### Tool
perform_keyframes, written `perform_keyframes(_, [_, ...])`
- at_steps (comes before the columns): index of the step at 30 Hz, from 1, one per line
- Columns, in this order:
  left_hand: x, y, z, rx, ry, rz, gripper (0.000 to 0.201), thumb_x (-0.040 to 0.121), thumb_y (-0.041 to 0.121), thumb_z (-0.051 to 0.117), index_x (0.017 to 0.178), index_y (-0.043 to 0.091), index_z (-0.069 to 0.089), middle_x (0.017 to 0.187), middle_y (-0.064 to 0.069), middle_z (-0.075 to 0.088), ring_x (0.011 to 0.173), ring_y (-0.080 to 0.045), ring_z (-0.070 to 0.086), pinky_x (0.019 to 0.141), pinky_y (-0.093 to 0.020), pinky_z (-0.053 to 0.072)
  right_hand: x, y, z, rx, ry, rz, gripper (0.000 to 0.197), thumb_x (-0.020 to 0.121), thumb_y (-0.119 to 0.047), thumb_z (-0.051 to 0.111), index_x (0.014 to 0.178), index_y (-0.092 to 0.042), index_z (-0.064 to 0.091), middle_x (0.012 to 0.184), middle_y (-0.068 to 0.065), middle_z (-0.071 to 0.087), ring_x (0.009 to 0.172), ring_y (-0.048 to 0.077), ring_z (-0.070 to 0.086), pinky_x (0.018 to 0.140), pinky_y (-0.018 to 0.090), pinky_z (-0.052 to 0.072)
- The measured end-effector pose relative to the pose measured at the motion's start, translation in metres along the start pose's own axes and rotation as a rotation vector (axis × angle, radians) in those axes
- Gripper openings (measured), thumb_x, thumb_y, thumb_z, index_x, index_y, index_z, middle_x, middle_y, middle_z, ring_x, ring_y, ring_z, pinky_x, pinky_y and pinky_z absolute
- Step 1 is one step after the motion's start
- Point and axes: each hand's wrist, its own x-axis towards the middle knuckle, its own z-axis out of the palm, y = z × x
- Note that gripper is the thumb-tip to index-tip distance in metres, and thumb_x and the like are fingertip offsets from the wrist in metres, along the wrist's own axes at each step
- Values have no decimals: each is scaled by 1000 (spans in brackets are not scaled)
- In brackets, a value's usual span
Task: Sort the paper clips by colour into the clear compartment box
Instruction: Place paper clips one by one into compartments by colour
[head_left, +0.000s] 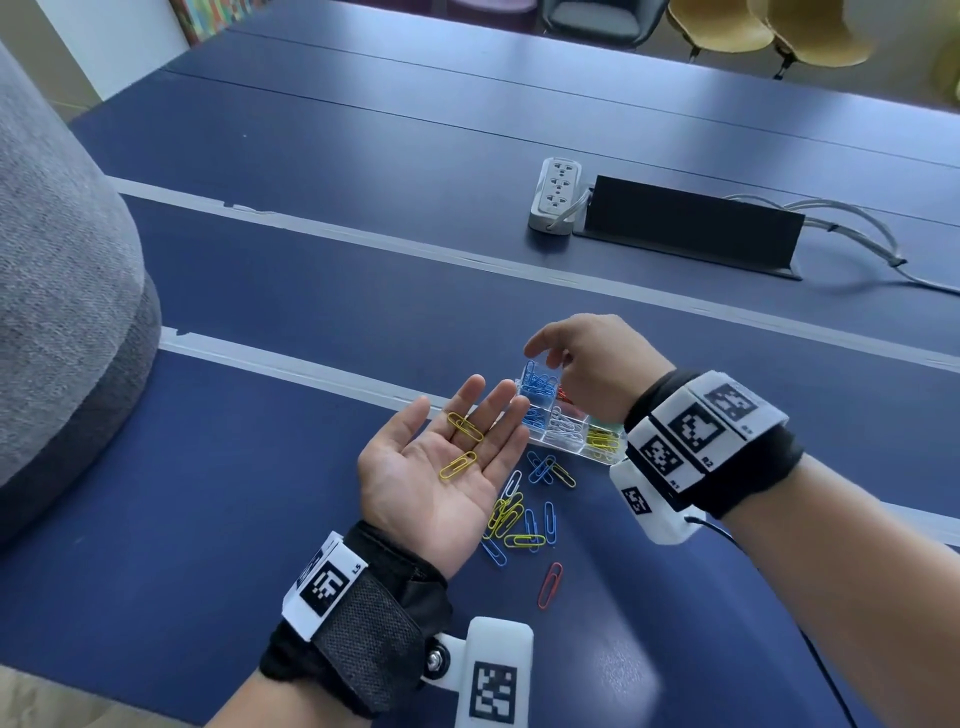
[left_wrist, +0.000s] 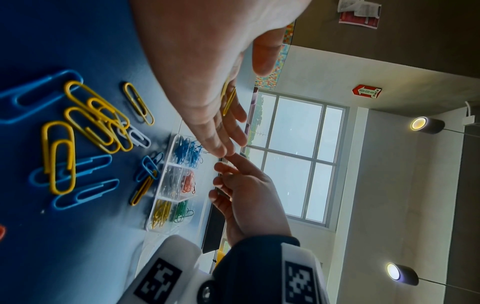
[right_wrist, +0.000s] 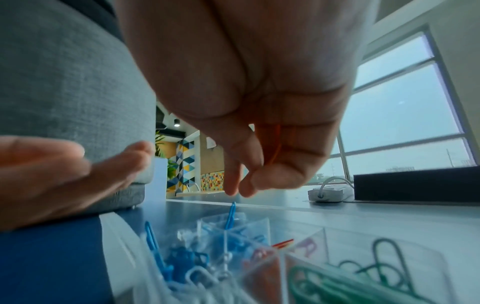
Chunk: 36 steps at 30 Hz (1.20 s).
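Left hand: the left hand (head_left: 436, 470) is held palm up with fingers straight, just beside the clear compartment box (head_left: 569, 423) on its near-left side; it grips nothing.
On the palm: two yellow paper clips (head_left: 462, 444) lie loose on it, one across the fingers, one nearer the palm's middle.
Right hand: the right hand (head_left: 589, 364) hovers over the box's far end, thumb and fingers loosely curled and pointing down, tips apart; nothing is pinched between them that the right wrist view shows.
Blue clip: a blue paper clip (right_wrist: 230, 215) stands on end in the blue compartment, right below those fingertips (right_wrist: 231, 185) and not touching them.
Box: it sits on the blue table (head_left: 260, 467); the compartments hold blue, white, red, yellow and green clips, each colour by itself.
Unsorted pile: loose paper clips (head_left: 519, 506), yellow, blue and white, lie on the table just on the near side of the box.
Stray: a red paper clip (head_left: 549, 584) lies alone, nearer the person than the pile.
Beyond the box: a white power strip (head_left: 556, 195) and a black cable cover (head_left: 691, 226) lie well apart from it.
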Motion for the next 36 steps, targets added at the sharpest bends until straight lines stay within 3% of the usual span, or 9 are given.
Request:
perform_keyframes(4, [-2, 0, -1, 4, -7, 2, 40, 90, 31, 39, 110, 3, 60, 117, -23, 65, 114, -38, 60, 97, -46, 45, 0, 5, 6, -148, -47, -32, 45, 81, -1, 45, 111, -25, 66, 112, 4, 56, 108, 23, 52, 81, 24, 37])
perform_keyframes(10, [-3, -2, 0, 12, -10, -2, 41, 90, 31, 38, 112, 3, 59, 118, -23, 65, 113, -38, 61, 97, -46, 45, -1, 8, 9, -214, -15, -47, 47, 85, -7, 45, 122, -34, 56, 114, 3, 52, 107, 23, 53, 88, 35, 48])
perform_keyframes(18, [-3, -4, 0, 28, -2, -10, 42, 91, 32, 38, 112, 3, 59, 117, -23, 65, 112, -38, 61, 96, -46, 46, -4, 15, 13, -263, -29, -67, 36, 86, -12, 48, 113, -31, 63, 110, 0, 54, 106, 22, 53, 85, 33, 46])
perform_keyframes(21, [-3, -5, 0, 32, 8, -17, 43, 92, 33, 37, 113, 3, 59, 119, -23, 64, 111, -37, 62, 95, -46, 47, -9, 13, 10, -122, 57, -106, 35, 85, -8, 47, 106, -27, 67, 100, 1, 56, 94, 19, 55, 81, 28, 45])
perform_keyframes(24, [-3, -7, 0, 32, 17, -15, 45, 91, 34, 38, 113, 2, 60, 118, -21, 65, 109, -37, 63, 98, -45, 44, -25, -1, 3, 136, 204, -278, 17, 84, -15, 58, 91, -22, 73, 81, -4, 57, 68, 5, 52, 68, 19, 38])
perform_keyframes(28, [-5, -13, 5, 45, 5, -23, 50, 90, 37, 40, 113, -3, 60, 102, -17, 65, 96, -30, 65, 98, -42, 47, -45, -18, 5, 26, -47, -367, 18, 81, -34, 64, 95, -24, 71, 87, -5, 61, 71, 8, 52, 72, 23, 46])
perform_keyframes(30, [-6, -15, 6, 48, -1, -38, 50, 90, 38, 40, 116, -2, 56, 104, -16, 60, 95, -29, 64, 91, -39, 52, -47, -19, 11, -66, -37, -346, 19, 82, -32, 61, 96, -23, 70, 92, -2, 62, 81, 16, 55, 78, 32, 49])
perform_keyframes(32, [-6, -16, 5, 67, 2, -39, 52, 89, 39, 39, 117, -2, 56, 110, -17, 58, 107, -31, 58, 94, -42, 49, -48, -19, 13, -73, 3, -333, 17, 82, -26, 57, 93, -23, 69, 92, -1, 65, 85, 22, 59, 77, 37, 51])
perform_keyframes(36, [-8, -16, 6, 92, 6, -42, 60, 90, 41, 37, 114, -7, 63, 116, -22, 61, 113, -33, 57, 102, -42, 44, -53, -17, 6, -22, 8, -402, 11, 80, -21, 59, 85, -21, 69, 80, -5, 64, 70, 13, 55, 70, 31, 51])
